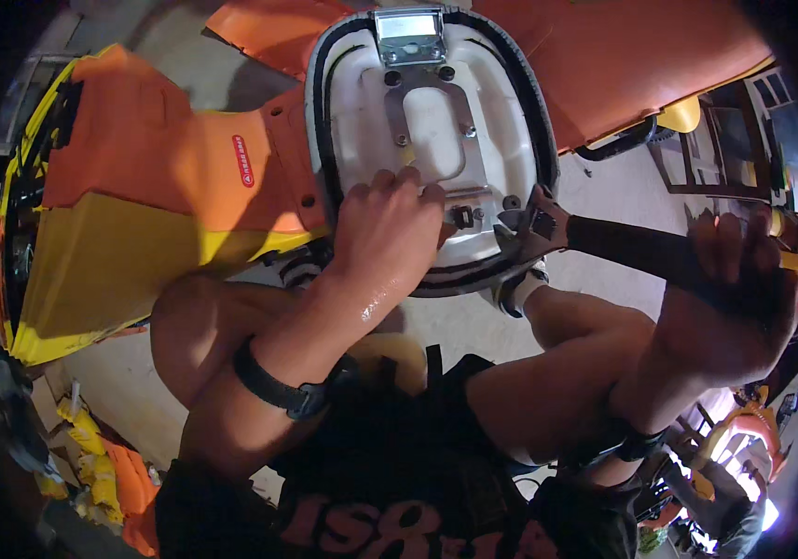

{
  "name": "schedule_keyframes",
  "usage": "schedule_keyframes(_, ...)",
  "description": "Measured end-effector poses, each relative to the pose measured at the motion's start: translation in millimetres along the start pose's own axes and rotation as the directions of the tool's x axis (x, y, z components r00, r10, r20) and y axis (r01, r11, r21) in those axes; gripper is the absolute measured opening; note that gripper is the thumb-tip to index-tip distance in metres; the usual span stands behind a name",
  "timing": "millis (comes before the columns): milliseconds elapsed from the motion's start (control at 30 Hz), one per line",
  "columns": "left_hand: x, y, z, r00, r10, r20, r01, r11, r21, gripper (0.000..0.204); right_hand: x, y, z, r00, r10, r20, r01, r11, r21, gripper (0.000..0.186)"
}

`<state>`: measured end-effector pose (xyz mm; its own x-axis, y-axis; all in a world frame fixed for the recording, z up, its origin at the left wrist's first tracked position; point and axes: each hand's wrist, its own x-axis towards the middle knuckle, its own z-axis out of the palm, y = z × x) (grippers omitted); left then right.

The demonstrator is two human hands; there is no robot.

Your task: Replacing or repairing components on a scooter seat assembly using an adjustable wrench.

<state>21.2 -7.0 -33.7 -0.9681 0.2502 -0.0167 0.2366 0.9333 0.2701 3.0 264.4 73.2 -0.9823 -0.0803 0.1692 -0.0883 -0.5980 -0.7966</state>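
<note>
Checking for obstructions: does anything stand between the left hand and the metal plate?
Nothing visible does: the left hand reaches over the metal plate, hiding any contact. The dark-handled tool in the right hand is off to the right.

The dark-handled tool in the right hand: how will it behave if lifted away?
The tool should be stiff: its handle looks straight and solid. It's probably head-heavy, as the broad metal head sits at the far end from the right hand.
</note>
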Motion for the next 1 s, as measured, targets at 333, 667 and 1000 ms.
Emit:
schedule_keyframes(333, 2, 2, 15, 0.996, 0.084, -0.041, -0.084, 0.996, -0.013, 0.019, 4, 6, 26, 0.989, -0.15, 0.013, 0.151, 0.987, -0.052, 0.04)
schedule_keyframes(667, 2, 1, 18, 0.99, 0.141, 0.017, -0.142, 0.988, 0.056, 0.022, 5, 9, 21, 0.989, -0.149, 0.005, 0.149, 0.989, -0.023, 0.042)
schedule_keyframes(1000, 2, 1, 9, 0.991, 0.133, -0.007, -0.132, 0.988, 0.08, 0.018, 6, 11, 12, 0.983, -0.168, 0.067, 0.168, 0.986, 0.017, 0.046)
